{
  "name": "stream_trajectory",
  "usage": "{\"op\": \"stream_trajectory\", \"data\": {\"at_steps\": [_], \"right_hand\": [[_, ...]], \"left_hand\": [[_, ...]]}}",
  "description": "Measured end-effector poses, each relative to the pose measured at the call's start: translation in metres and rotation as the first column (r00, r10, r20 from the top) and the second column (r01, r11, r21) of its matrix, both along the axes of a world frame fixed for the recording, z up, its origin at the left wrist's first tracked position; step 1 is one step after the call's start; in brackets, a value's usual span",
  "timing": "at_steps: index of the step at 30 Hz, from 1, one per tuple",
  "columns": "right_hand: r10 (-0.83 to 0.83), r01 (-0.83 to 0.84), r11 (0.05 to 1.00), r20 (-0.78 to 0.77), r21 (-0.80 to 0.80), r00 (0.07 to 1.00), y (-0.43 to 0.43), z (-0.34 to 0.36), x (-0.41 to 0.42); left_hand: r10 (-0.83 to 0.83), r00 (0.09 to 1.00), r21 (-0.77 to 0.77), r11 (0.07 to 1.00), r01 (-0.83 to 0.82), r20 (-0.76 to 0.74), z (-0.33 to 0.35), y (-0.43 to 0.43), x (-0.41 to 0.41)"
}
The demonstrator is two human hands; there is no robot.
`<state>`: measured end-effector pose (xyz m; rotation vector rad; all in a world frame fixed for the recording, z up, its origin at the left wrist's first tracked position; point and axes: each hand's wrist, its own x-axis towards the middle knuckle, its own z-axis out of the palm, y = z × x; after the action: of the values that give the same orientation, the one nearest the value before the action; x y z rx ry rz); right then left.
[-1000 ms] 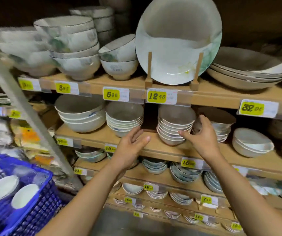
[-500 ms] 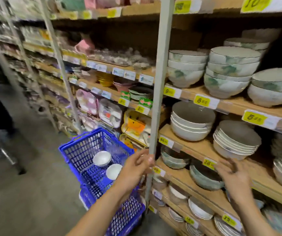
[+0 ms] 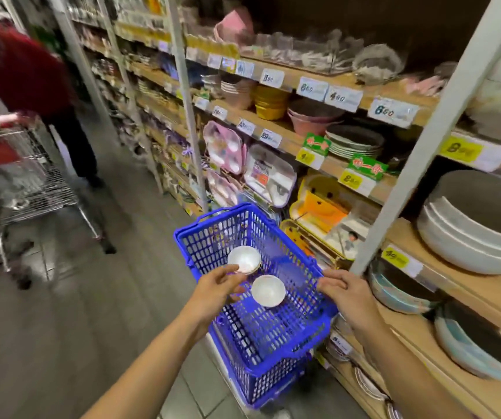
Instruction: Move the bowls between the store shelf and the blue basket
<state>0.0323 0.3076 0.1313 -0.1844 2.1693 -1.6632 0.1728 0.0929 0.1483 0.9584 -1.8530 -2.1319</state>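
Store shelf (image 3: 409, 234): we list wooden boards on pale uprights along the right side, with yellow and white price tags on the edges, stocked with stacked dishes and packed trays.

Shopping cart (image 3: 31, 189): wire, far left in the aisle, blurred, with a person in a red top (image 3: 16, 71) bent over it.

Blue basket (image 3: 273, 352): plastic mesh, in the aisle just beside the lower boards, below both our hands.

Large bowls (image 3: 479, 231): a stack, dark inside and pale outside, on the board at far right.

Left hand (image 3: 213, 290): over the basket's left side, fingers relaxed and slightly apart, tips at the near rim of the far bowl (image 3: 244, 259). We cannot tell whether they touch.

Right hand (image 3: 346, 293): fingers bent together at the basket's right rim. We cannot tell whether they clasp it.

Near bowl (image 3: 268, 290): small and white like the far one. Both sit upright inside the basket, slightly apart.
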Motion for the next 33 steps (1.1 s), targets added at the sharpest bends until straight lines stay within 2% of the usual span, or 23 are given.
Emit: {"op": "stream_trajectory", "data": {"at_steps": [4, 10, 17, 23, 29, 33], "right_hand": [[0.073, -0.074, 0.997, 0.033, 0.031, 0.997, -0.055, -0.034, -0.038], [0.121, -0.136, 0.989, 0.237, 0.050, 0.964, -0.115, -0.077, -0.091], [0.056, -0.118, 0.983, 0.384, 0.141, 0.922, -0.140, -0.111, -0.129], [-0.086, -0.013, 0.970, 0.391, 0.245, 0.916, -0.156, -0.134, -0.142], [-0.325, 0.164, 0.907, 0.398, 0.387, 0.858, -0.165, -0.176, -0.129], [-0.508, 0.303, 0.830, 0.408, 0.468, 0.759, -0.173, -0.224, -0.110]], "left_hand": [[0.012, 0.998, -0.037, 0.999, -0.010, 0.055, -0.016, -0.036, -0.040], [0.009, 0.987, -0.037, 0.999, -0.003, 0.163, -0.039, -0.079, -0.112], [-0.108, 0.965, 0.045, 0.994, 0.100, 0.240, -0.066, -0.106, -0.175], [-0.283, 0.918, 0.100, 0.959, 0.265, 0.277, -0.101, -0.135, -0.228], [-0.570, 0.737, 0.071, 0.806, 0.588, 0.363, -0.167, -0.145, -0.276], [-0.700, 0.536, 0.034, 0.622, 0.782, 0.473, -0.229, -0.141, -0.286]]}}
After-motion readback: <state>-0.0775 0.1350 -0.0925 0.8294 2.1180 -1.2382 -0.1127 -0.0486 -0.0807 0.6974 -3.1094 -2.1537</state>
